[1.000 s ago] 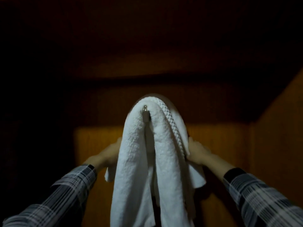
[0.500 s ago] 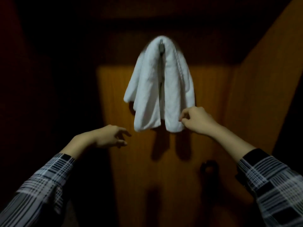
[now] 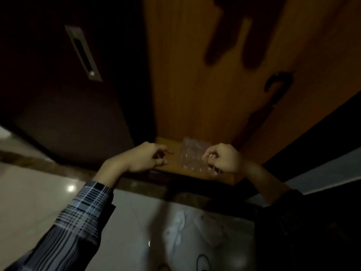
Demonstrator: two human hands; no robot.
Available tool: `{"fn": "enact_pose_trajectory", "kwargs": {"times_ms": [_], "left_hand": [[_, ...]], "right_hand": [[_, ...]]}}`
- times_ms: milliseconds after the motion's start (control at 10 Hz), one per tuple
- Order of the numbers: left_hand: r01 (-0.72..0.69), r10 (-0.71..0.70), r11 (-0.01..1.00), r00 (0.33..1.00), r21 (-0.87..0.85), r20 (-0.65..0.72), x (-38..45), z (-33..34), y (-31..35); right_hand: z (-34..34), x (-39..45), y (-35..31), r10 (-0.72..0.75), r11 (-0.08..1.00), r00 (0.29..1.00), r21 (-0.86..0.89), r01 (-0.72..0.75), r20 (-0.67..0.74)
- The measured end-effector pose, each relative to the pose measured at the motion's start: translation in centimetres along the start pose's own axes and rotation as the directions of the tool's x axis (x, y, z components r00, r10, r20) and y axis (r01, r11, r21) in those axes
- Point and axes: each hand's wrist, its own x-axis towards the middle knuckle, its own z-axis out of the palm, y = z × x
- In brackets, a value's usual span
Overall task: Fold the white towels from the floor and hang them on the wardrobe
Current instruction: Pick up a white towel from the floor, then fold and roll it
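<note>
Head view: we're looking down past both arms at the foot of the wardrobe, and the light is poor.
Left hand: our left hand hangs in the air with its fingers loosely curled and nothing in them.
Right hand: our right hand is curled too, thumb and fingertips drawn together near a clear plastic bag on the wardrobe's bottom ledge; we cannot tell whether it pinches the bag or is only in front of it.
Spacing: the two hands are apart, with the bag between them.
Towel: a pale rumpled towel lies on the floor below our hands, close in front of the wardrobe.
Handling: we judge it soft, limp and light, sure to sag and bunch when lifted, not fragile and not slippery.
Where to hold: two neighbouring corners or one long edge, a hand on each, would let it hang flat for folding.
Hard to see: the towel's edges melt into the glossy floor and our own shadow, so corners are unclear.
Cut off: the wardrobe's upper part is out of frame; only shadows fall on the door.
Also there: a dark door with a recessed metal handle on the left.
</note>
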Motion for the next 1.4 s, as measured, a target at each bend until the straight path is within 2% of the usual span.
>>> {"fn": "enact_pose_trajectory", "kwargs": {"times_ms": [200, 300, 600, 800, 900, 1100, 1200, 1300, 1400], "left_hand": [[0.207, -0.205, 0.963, 0.978, -0.175, 0.027, 2.5, 15.9, -9.7], [0.32, -0.303, 0.918, 0.947, -0.235, 0.109, 3.9, 24.0, -13.7], [0.59, -0.547, 0.715, 0.806, -0.375, 0.225, 10.3, 44.8, -24.0], [0.713, -0.652, 0.602, 0.699, -0.359, 0.295, 15.1, 57.0, -29.1], [0.751, -0.695, 0.553, 0.655, -0.361, 0.296, 17.7, 62.3, -31.3], [0.823, -0.809, 0.351, 0.507, -0.447, 0.298, 22.3, 71.4, -34.8], [0.842, -0.818, 0.317, 0.476, -0.437, 0.325, 24.1, 73.7, -34.7], [0.842, -0.843, 0.207, 0.412, -0.499, 0.345, 24.7, 76.6, -35.4], [0.784, -0.892, 0.067, 0.324, -0.617, 0.316, 24.1, 78.9, -35.7]], "right_hand": [[14.0, 4.7, 10.3, 0.145, 0.988, 0.966, 0.015, -0.151, 0.212], [20.7, 7.1, 15.6, 0.225, 0.972, 0.922, -0.008, -0.235, 0.316], [38.1, 13.7, 29.4, 0.364, 0.925, 0.816, -0.072, -0.373, 0.45], [47.1, 16.8, 37.6, 0.345, 0.935, 0.813, -0.1, -0.34, 0.469], [50.9, 18.9, 41.1, 0.32, 0.947, 0.806, -0.135, -0.292, 0.498], [58.8, 22.4, 47.2, 0.385, 0.909, 0.801, -0.041, -0.414, 0.458], [62.3, 22.8, 49.6, 0.359, 0.914, 0.819, 0.01, -0.406, 0.448], [64.6, 22.5, 51.7, 0.376, 0.891, 0.812, 0.066, -0.449, 0.446], [65.3, 22.0, 52.9, 0.434, 0.845, 0.775, 0.091, -0.527, 0.46]]}}
